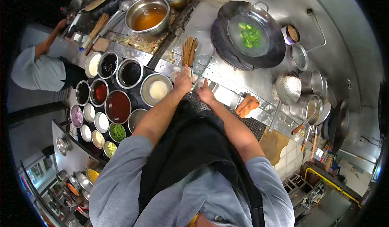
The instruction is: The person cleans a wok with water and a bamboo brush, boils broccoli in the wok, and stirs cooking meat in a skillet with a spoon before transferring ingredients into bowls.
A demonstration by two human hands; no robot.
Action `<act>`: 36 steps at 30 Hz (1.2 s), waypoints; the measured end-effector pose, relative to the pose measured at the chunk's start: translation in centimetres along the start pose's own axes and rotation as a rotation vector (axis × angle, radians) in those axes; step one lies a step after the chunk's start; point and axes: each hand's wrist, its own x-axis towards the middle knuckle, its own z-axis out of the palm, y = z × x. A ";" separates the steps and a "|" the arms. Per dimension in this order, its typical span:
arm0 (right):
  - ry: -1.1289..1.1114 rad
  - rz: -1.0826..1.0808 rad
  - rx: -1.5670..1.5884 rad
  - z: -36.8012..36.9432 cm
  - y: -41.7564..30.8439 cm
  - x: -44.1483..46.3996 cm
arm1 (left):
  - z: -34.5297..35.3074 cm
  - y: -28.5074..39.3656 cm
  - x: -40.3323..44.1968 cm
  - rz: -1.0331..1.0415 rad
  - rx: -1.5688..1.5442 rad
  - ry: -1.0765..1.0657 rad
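My left hand (183, 81) is at the front edge of the stove, closed on a crumpled white cloth (175, 73). Its index finger lies straight, close to the lower end of a bamboo brush (189, 51); the other fingers are mostly hidden. A little to the right, my right hand (206, 93) has its index finger stretched out and its thumb apart, with nothing visible in it. A thin metal handle (201, 73) slants between the hands towards the wok. Ahead, the black wok (273, 44) contains clear liquid and chopped green vegetables (250, 35).
Several sauce and ingredient bowls stand left, including a steel bowl (145, 95) with pale contents. A bowl of amber liquid (150, 21) is beyond. At right are an orange-brown cloth (247, 106), a perforated skimmer (288, 88) and steel pots. A co-worker (38, 68) stands far left.
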 end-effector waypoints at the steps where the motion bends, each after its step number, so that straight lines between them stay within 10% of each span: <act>1: -0.028 -0.003 0.069 -1.3 -0.8 -2.0 | -0.2 0.3 0.0 -0.015 0.012 -0.008; 7: 0.148 0.052 0.652 -7.7 3.7 -13.5 | -1.7 1.7 -4.5 0.373 0.021 0.411; 14: 1.740 0.075 0.252 -24.6 27.3 -29.9 | 3.1 -4.0 -12.3 0.544 -0.378 -0.041; 18: 1.264 0.121 1.088 -34.8 23.7 -32.8 | 8.9 -10.8 -16.8 0.353 0.072 -0.282; 22: 0.839 0.025 1.470 -42.3 28.0 -26.5 | 17.3 -20.9 -20.3 -0.041 -0.213 -0.399; 28: 1.051 -0.321 1.067 -38.5 22.3 -28.1 | 16.2 -20.3 -29.4 -0.463 -0.481 -0.375; 36: 0.713 -0.291 0.538 -20.5 12.4 -33.2 | 16.3 -20.2 -28.1 -0.053 -0.292 -0.073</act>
